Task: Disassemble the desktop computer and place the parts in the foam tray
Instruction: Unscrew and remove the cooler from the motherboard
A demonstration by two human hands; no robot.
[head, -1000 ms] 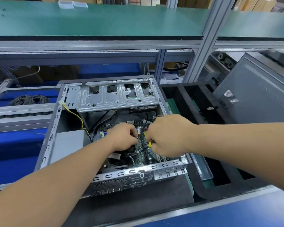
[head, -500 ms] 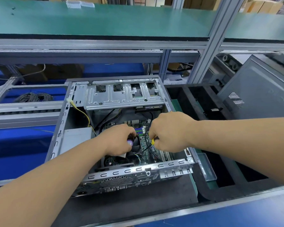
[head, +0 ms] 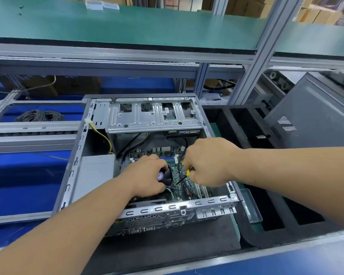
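We see the open grey metal desktop computer case lying on its side on a dark mat on the counter, its rear port panel facing us. Both of our hands reach down into it over the green motherboard. Our left hand curls around the black round cooler fan with a purple label at its hub, gripping it from above. Our right hand is clenched around a yellow-handled screwdriver, whose dark shaft angles down and to the left towards the board just beside the fan. A silver perforated drive cage spans the far end of the case, and a grey power supply box sits along its left wall, with yellow and black wires running from it. The black foam tray with deep compartments lies just to the right of the case. A grey side panel leans at the tray's far right.
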